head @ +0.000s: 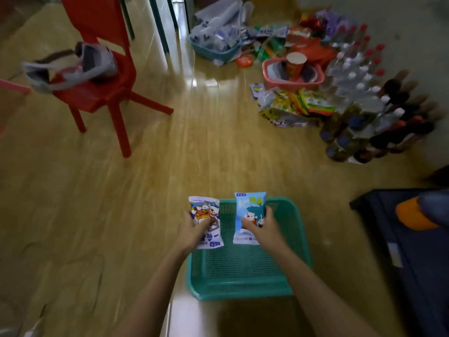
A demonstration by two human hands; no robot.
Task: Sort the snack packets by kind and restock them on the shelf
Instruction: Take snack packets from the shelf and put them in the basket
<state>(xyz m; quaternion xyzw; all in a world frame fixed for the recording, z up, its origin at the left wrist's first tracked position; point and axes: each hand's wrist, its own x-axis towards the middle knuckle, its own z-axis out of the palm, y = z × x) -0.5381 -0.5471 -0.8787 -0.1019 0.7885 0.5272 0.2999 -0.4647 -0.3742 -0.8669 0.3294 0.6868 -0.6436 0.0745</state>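
My left hand point(195, 228) grips a white snack packet point(206, 210) printed with cartoon figures, held over the left rim of a teal mesh basket point(245, 285). My right hand point(263, 227) grips a light blue packet point(249, 210) with a polar bear picture, held above the basket's far half. Both packets stand roughly upright, side by side and apart. The basket's mesh floor shows nothing lying in it.
A red plastic chair point(107, 76) with a grey bag point(73, 66) stands at far left. Loose snack packets point(296, 105), a pink basket point(291, 74), a second teal basket point(216, 45) and rows of bottles point(364, 98) crowd the far right floor. A dark case point(413, 239) lies at right.
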